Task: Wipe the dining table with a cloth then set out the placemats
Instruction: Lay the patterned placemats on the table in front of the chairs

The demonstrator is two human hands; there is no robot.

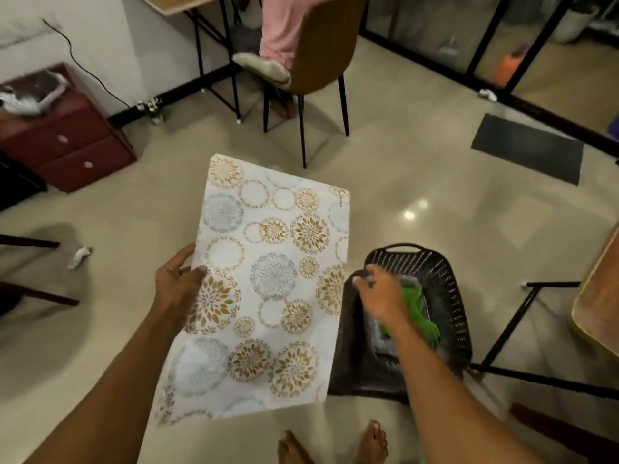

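Above glossy floor (pixel 418 155), left hand (pixel 177 279) pinches patterned placemat (pixel 268 279) at its left edge, thumb on top, fingers beneath. Placemat held in air, roughly flat, gold and grey floral circles up. Right hand (pixel 382 293) down inside dark perforated basket (pixel 449 296) on floor, over green cloth (pixel 418 313); blurred, cannot tell whether fingers grip anything. Wooden table (pixel 596 306) corner at right, near basket. Brown chair (pixel 325 45) farther back. Red cabinet (pixel 67 142) with 2 drawers far left. 2 bare feet (pixel 371 440) at bottom.
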